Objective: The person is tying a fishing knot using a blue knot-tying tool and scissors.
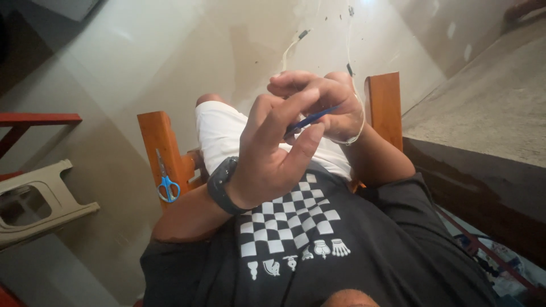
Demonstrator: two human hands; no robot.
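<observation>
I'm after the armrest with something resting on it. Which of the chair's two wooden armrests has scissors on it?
The left armrest, beside the left hand with the wristwatch. Blue-handled scissors lie on it; the right armrest carries none.

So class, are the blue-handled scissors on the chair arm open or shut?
Shut: the scissors lie flat on the wooden chair arm, blades together in one thin line.

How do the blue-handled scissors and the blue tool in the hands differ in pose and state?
The scissors lie untouched on the chair's wooden armrest; the thin blue tool is held up between the left hand and right hand. The scissors show in full, while the blue tool is mostly hidden by fingers. Both are blue in part.
</observation>
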